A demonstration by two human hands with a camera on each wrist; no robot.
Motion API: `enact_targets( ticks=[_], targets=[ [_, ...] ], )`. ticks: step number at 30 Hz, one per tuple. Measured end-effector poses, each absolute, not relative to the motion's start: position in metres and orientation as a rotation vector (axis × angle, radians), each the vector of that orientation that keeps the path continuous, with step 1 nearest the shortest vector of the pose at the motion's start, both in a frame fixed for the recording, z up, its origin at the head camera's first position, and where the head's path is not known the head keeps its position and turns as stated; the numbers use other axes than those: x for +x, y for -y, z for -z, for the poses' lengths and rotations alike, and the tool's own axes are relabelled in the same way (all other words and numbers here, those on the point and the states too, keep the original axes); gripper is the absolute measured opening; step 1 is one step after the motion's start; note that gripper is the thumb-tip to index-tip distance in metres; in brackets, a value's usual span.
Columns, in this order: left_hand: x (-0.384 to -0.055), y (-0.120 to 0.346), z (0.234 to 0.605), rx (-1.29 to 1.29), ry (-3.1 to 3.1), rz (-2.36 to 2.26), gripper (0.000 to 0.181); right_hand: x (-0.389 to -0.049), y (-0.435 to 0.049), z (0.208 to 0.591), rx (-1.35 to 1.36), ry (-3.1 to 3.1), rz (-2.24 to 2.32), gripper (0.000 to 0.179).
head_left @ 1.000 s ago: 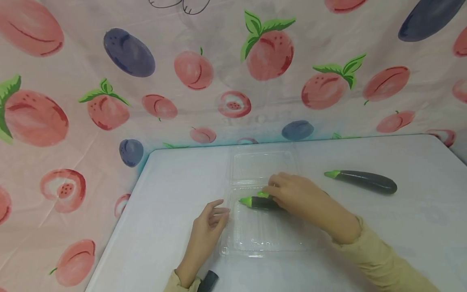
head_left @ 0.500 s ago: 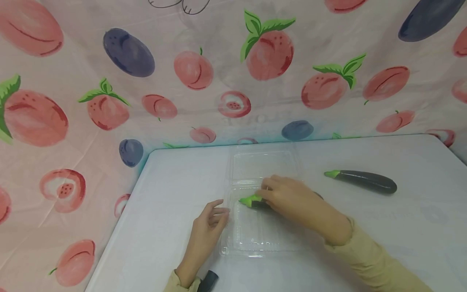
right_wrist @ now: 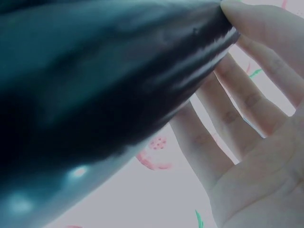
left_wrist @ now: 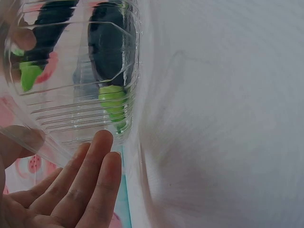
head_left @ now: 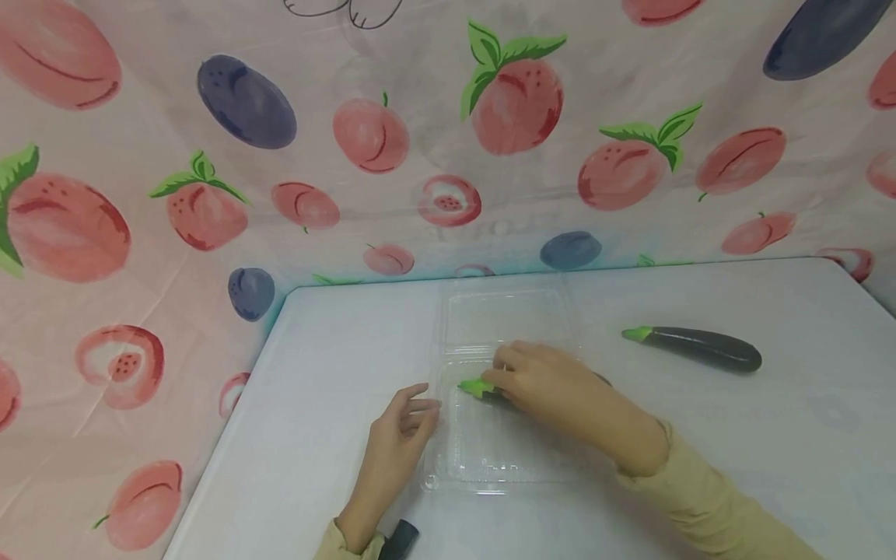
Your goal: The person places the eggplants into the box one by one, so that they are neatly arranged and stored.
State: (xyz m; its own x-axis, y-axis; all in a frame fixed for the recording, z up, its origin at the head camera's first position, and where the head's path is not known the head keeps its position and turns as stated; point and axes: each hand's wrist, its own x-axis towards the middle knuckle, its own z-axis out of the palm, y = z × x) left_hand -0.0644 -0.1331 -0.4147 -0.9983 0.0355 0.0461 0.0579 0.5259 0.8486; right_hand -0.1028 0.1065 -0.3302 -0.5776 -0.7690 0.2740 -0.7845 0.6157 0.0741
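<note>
My right hand (head_left: pixel 539 381) is over the clear plastic clamshell box (head_left: pixel 483 459), pinching an eggplant (right_wrist: pixel 109 80) between thumb and fingertips near its narrow end. In the head view the hand hides most of that eggplant. Another eggplant (left_wrist: pixel 109 45), dark with a green stem end, shows through the box wall in the left wrist view. Green stem (head_left: pixel 476 387) pokes out left of my right fingers. At the box's left rim my left hand (head_left: pixel 395 443) touches the plastic with relaxed, mostly straight fingers.
A third eggplant (head_left: pixel 700 348) lies on the white table (head_left: pixel 791 435) to the right. The box's lid (head_left: pixel 507 319) is laid back toward the fruit-print cloth (head_left: pixel 448 140) behind. A black cylindrical piece (head_left: pixel 400 539) sits beside my left sleeve.
My right hand has shifted left and slightly toward me over the box with its eggplant, covering more of the dark bodies. My left hand has stayed put.
</note>
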Motion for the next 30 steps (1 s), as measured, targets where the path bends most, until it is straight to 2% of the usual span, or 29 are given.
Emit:
enact_targets(
  ticks=[13, 30],
  targets=[
    [-0.064, 0.134, 0.415, -0.116, 2.717, 1.531, 0.043, -0.101, -0.096, 0.335, 1.274, 2.688, -0.105, 0.032],
    [-0.064, 0.134, 0.415, -0.1, 2.728, 1.537, 0.042, -0.104, -0.088, 0.352, 1.331, 2.577, -0.024, 0.027]
  ],
)
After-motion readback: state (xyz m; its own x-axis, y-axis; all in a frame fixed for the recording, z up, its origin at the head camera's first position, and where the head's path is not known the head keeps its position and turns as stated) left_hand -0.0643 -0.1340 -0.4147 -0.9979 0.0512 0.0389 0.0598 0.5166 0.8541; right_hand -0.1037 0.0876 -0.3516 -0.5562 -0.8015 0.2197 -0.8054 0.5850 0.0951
